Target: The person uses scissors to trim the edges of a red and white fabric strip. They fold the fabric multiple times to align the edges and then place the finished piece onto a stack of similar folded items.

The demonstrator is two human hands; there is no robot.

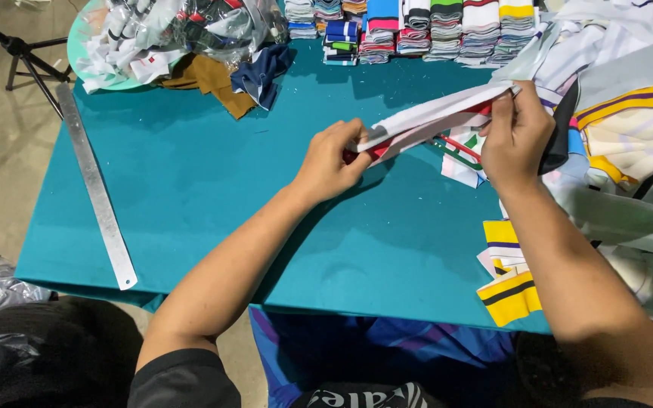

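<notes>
While the white strip of knit trim (432, 117) hangs stretched above the teal desk (190, 189), the left hand (330, 162) pinches one end and the right hand (515, 136) the other; edges should stay aligned, I'd say, and the tension even.

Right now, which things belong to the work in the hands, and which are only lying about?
In hand:
- white strip with red edge, stretched between left hand and right hand
- heap of striped strips beside the right hand

Lying about:
- metal ruler along the table's left edge
- folded stacks at the far edge
- brown and navy cloth
- plastic bag of pieces
- teal table
</notes>
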